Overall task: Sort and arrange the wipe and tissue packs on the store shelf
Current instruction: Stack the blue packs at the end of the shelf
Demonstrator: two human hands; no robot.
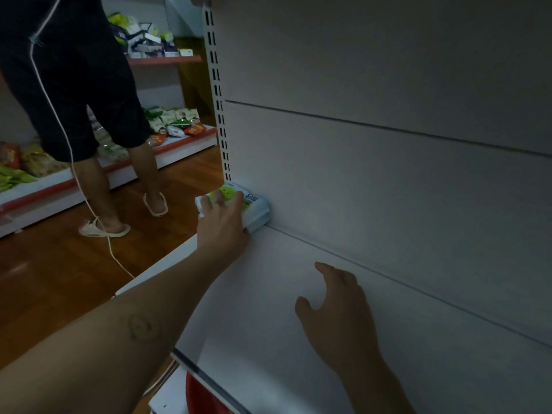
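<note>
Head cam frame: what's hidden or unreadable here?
Head view:
- Wipe packs: left hand covers the top; stack count, grip unclear.
- Other person: top edge cuts off above the waist.
- Red item below the shelf: shelf front and bottom edge hide it.
- Far shelf goods: too small, dim.

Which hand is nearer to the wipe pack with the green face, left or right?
Left. The left hand grips the wipe pack from above. The right hand is apart from it, open over the shelf, closer to the camera.
</note>
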